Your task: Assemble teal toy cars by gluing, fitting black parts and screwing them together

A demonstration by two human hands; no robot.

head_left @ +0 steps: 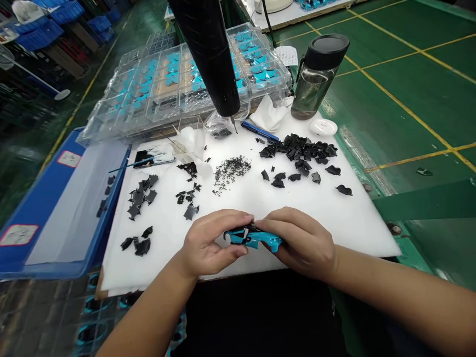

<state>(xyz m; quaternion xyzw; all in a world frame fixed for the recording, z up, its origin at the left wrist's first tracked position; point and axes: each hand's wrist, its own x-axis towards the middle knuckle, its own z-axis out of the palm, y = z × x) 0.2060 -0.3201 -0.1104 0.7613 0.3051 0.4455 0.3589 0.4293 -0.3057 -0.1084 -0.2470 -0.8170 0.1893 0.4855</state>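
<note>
Between my two hands, just above the near edge of the white work board point(163, 263), is a blue and black plastic part point(255, 239). My left hand point(211, 243) grips its left end between thumb and fingers. The right end is held by my right hand point(301, 240), whose fingertips partly cover it. A heap of tiny black screws point(232, 171) lies beyond the hands. Thin black plates point(143, 193) are scattered to the left, and a pile of curved black pieces point(301, 151) lies to the right.
A black powered screwdriver point(217, 64) hangs over the board, bit downward. Behind it stand clear compartment trays point(159, 84) with blue parts. A water bottle point(318, 74), a blue pen point(259, 130) and a white oval case point(323, 127) sit at the back right. A blue bin point(48, 198) is at left.
</note>
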